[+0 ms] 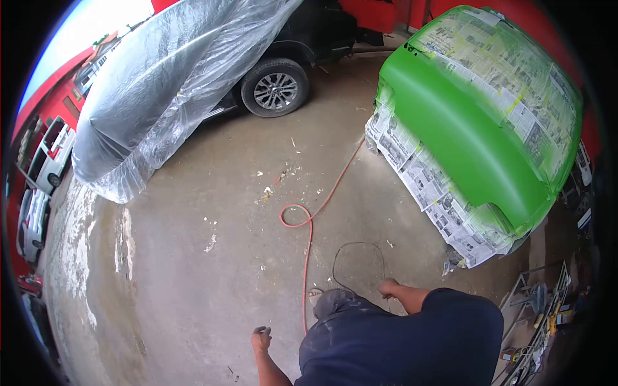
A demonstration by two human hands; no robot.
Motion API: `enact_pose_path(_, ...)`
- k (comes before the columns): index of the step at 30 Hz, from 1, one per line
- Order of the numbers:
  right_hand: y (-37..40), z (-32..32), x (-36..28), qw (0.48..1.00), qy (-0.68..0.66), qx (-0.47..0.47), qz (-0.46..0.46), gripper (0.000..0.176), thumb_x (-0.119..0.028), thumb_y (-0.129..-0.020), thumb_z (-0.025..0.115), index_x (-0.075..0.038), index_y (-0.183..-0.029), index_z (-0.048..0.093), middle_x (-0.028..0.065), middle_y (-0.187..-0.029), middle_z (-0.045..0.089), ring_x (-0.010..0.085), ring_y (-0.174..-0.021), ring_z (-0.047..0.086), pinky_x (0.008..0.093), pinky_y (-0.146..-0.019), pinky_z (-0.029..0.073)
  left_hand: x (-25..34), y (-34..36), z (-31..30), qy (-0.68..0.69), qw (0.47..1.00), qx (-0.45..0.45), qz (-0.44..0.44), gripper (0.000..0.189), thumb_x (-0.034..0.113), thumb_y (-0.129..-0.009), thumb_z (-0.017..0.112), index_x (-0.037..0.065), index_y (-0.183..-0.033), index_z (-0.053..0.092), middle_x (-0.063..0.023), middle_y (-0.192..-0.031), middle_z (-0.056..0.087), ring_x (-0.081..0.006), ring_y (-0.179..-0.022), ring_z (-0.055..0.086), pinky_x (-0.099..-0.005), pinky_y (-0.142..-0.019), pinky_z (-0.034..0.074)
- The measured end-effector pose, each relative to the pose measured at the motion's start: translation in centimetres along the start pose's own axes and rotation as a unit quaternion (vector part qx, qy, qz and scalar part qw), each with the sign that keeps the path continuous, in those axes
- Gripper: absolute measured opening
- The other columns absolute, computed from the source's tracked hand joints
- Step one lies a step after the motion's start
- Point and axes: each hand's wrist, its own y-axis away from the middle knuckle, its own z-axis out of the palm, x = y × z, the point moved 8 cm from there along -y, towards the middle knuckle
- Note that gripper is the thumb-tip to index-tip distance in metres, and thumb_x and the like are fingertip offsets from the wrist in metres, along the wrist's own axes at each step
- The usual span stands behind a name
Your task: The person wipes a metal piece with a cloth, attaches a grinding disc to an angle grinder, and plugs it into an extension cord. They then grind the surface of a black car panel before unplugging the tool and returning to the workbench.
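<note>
A plastic sheet (167, 83) is hiding most of a dark car (309, 38). The left hand (261, 338) is hanging with its fingers curled in, near the orange hose (308, 257) that is trailing over the stained concrete floor (193, 257). The right hand (388, 286) is hovering by the black wire loop (357, 243), and I cannot tell how its fingers are lying. A newspaper-masked green car (463, 122) is standing to the right.

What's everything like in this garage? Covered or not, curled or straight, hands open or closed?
green car: painted green, windows and lower edge masked with newspaper.
black car: partly covered by plastic sheet, one wheel showing.
orange hose: lying on the floor, one loop in it.
black cable: looped on the floor.
left hand: fingers curled, nothing seen in it.
right hand: curled beside the black cable; grip unclear.
</note>
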Motion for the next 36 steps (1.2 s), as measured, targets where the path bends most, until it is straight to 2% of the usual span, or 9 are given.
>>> enact_pose_path(2, -2.7, -5.5, -10.1, 0.934, 0.270, 0.103, -0.210, 0.020, -0.015, -0.076, 0.071, -0.007, -0.094, 0.072, 0.0168, -0.093, 0.070, 0.0317, -0.083, 0.069, 0.0433, -0.074, 0.054, -9.6, 1.9, -0.4, 0.019, 0.972, -0.087, -0.219, 0.034, 0.022, -0.085, 0.063, -0.003, -0.109, 0.064, -0.0149, -0.089, 0.068, -0.0253, -0.068, 0.068, -0.0363, -0.059, 0.054)
enact_pose_path(4, 1.2, -15.2, -17.4, 0.962, 0.011, 0.188, -0.199, 0.029, -0.031, -0.085, 0.063, -0.006, -0.098, 0.069, 0.0202, -0.102, 0.067, 0.0360, -0.096, 0.064, 0.0458, -0.080, 0.052, -16.6, 2.5, -0.6, 0.016, 0.915, -0.161, -0.368, 0.044, 0.025, -0.088, 0.062, 0.001, -0.124, 0.056, -0.0195, -0.101, 0.065, -0.0329, -0.083, 0.068, -0.0430, -0.060, 0.055)
enact_pose_path(14, -6.8, -23.0, -19.2, 0.931, -0.262, 0.253, 0.026, 0.048, -0.043, -0.088, 0.056, 0.003, -0.094, 0.067, 0.0242, -0.088, 0.068, 0.0352, -0.077, 0.069, 0.0434, -0.080, 0.052, -4.6, -22.6, -0.3, -0.341, 0.880, -0.298, 0.144, 0.034, 0.027, -0.087, 0.061, 0.001, -0.110, 0.063, -0.0139, -0.091, 0.066, -0.0290, -0.081, 0.066, -0.0415, -0.062, 0.054)
enact_pose_path(15, -9.0, -19.5, -15.9, 0.914, -0.334, 0.189, 0.132, 0.044, -0.037, -0.085, 0.062, 0.007, -0.087, 0.064, 0.0232, -0.078, 0.065, 0.0301, -0.065, 0.069, 0.0405, -0.060, 0.054, -0.5, -25.6, -0.7, -0.467, 0.765, -0.284, 0.340, 0.034, 0.027, -0.087, 0.061, 0.001, -0.108, 0.064, -0.0134, -0.089, 0.066, -0.0286, -0.080, 0.066, -0.0413, -0.062, 0.054)
enact_pose_path(17, -8.6, -15.5, -12.5, 0.834, -0.474, 0.188, 0.212, 0.033, -0.023, -0.086, 0.063, 0.008, -0.097, 0.062, 0.0232, -0.084, 0.065, 0.0313, -0.063, 0.068, 0.0430, -0.053, 0.054, 12.7, -31.6, -7.8, -0.080, 0.968, -0.197, -0.134, 0.037, 0.027, -0.086, 0.063, 0.000, -0.111, 0.064, -0.0117, -0.088, 0.066, -0.0258, -0.073, 0.067, -0.0388, -0.059, 0.054)
enact_pose_path(22, -10.5, -10.6, -14.1, 0.821, -0.530, 0.060, 0.206, 0.029, -0.019, -0.093, 0.058, 0.008, -0.105, 0.061, 0.0253, -0.098, 0.065, 0.0364, -0.071, 0.068, 0.0500, -0.055, 0.055, 40.8, -54.5, -15.5, -0.202, 0.961, -0.049, 0.184, 0.044, 0.035, -0.080, 0.069, 0.001, -0.108, 0.067, -0.0211, -0.086, 0.071, -0.0259, -0.078, 0.070, -0.0385, -0.073, 0.052)
enact_pose_path(27, -8.9, -21.3, -25.9, 0.824, -0.448, 0.098, 0.332, 0.043, -0.036, -0.092, 0.057, 0.006, -0.093, 0.066, 0.0202, -0.085, 0.068, 0.0311, -0.069, 0.069, 0.0427, -0.060, 0.056, 70.1, -56.4, -18.1, -0.100, 0.929, -0.052, 0.351, 0.039, 0.027, -0.089, 0.065, 0.000, -0.116, 0.063, -0.0173, -0.089, 0.071, -0.0210, -0.075, 0.068, -0.0343, -0.070, 0.051)
enact_pose_path(32, -19.4, -30.8, -30.9, 0.892, -0.350, 0.078, 0.276, 0.052, -0.043, -0.092, 0.051, 0.003, -0.076, 0.069, 0.0170, -0.071, 0.069, 0.0289, -0.062, 0.069, 0.0384, -0.065, 0.056, 80.7, -60.9, -16.3, -0.099, 0.924, -0.047, 0.367, 0.037, 0.027, -0.090, 0.065, 0.000, -0.116, 0.063, -0.0161, -0.090, 0.071, -0.0207, -0.077, 0.068, -0.0328, -0.070, 0.051)
enact_pose_path(36, -29.6, -41.6, -34.0, 0.898, -0.383, 0.122, 0.182, 0.051, -0.043, -0.093, 0.052, 0.005, -0.080, 0.067, 0.0189, -0.068, 0.068, 0.0280, -0.059, 0.069, 0.0401, -0.058, 0.054, 71.3, -72.5, -12.6, -0.099, 0.963, -0.132, 0.214, 0.036, 0.024, -0.090, 0.063, -0.001, -0.116, 0.061, -0.0133, -0.090, 0.067, -0.0214, -0.067, 0.066, -0.0308, -0.055, 0.049)
